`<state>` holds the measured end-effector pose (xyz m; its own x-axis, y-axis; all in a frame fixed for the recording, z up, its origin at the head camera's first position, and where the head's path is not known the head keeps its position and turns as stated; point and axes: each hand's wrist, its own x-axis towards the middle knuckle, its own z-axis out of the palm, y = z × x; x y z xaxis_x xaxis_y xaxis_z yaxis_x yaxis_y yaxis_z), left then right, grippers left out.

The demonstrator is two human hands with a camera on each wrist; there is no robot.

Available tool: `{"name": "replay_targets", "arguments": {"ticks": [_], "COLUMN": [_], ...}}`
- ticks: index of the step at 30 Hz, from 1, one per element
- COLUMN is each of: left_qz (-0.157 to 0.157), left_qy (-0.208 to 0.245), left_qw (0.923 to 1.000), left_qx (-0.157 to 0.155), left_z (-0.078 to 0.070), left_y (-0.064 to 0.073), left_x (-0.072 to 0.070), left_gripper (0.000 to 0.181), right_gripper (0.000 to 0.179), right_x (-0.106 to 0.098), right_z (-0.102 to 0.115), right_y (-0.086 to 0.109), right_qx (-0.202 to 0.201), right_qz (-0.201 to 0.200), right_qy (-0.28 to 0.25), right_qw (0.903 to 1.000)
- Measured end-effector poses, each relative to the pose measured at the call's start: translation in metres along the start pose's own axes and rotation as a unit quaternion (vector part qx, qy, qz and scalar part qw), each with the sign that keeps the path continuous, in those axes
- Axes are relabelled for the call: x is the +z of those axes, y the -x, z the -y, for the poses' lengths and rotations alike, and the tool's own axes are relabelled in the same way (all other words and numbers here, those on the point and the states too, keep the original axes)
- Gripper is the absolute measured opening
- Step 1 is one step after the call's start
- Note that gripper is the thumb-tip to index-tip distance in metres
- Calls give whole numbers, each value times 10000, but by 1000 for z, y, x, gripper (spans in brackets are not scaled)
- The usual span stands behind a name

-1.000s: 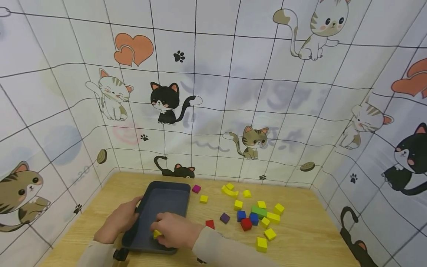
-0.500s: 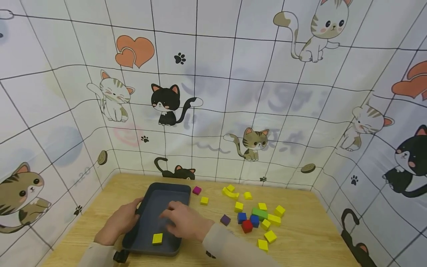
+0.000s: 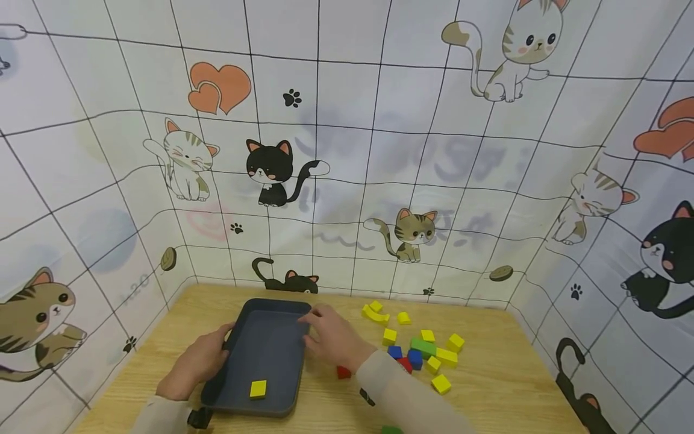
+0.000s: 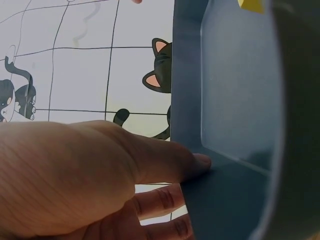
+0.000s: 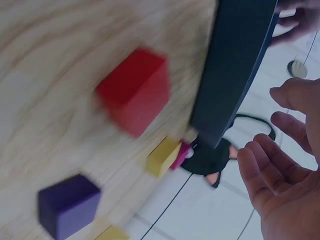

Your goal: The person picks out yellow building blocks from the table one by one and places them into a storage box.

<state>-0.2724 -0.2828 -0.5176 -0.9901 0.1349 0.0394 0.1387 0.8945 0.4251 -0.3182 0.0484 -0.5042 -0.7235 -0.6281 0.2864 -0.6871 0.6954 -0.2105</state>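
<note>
A dark grey baking tray (image 3: 276,343) lies on the left of the table, with one flat yellow block (image 3: 258,389) inside near its front end. My left hand (image 3: 200,361) grips the tray's left side; in the left wrist view its thumb (image 4: 175,162) lies over the wall and other fingers are outside. Over the tray's far right rim hovers my right hand (image 3: 336,340), fingers loosely bent and holding nothing. In the right wrist view a red block (image 5: 135,92), a purple block (image 5: 70,207), a yellow block (image 5: 163,157) and a magenta block (image 5: 181,155) stand beside the tray.
Several yellow blocks, such as one cube (image 3: 390,337), spread over the right of the wooden table (image 3: 488,386). Among them are a green block (image 3: 423,348) and a blue cube (image 3: 414,359). A cat-printed cloth (image 3: 347,150) encloses the table's back and sides.
My right hand has let go of the yellow block in the tray, then moved away and right to the tray's far right edge. The left hand keeps its grip on the tray.
</note>
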Motion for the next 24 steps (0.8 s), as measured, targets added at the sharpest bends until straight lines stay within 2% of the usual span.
{"name": "replay_targets", "arguments": {"ticks": [8, 17, 24], "left_qz": [-6, 75, 88], "left_qy": [15, 22, 25], "left_qw": [10000, 9998, 9999], "left_qx": [-22, -160, -133], "left_z": [1, 1, 0], "left_y": [0, -1, -1], "left_x": [1, 1, 2], "left_gripper": [65, 65, 65], "right_gripper": [39, 36, 30], "right_x": [3, 10, 18], "right_z": [-28, -36, -42], "right_y": [4, 1, -1], "right_qx": [579, 913, 1201], "right_qz": [11, 352, 625], "right_qy": [-211, -357, -454], "right_qw": [9981, 9946, 9897]}}
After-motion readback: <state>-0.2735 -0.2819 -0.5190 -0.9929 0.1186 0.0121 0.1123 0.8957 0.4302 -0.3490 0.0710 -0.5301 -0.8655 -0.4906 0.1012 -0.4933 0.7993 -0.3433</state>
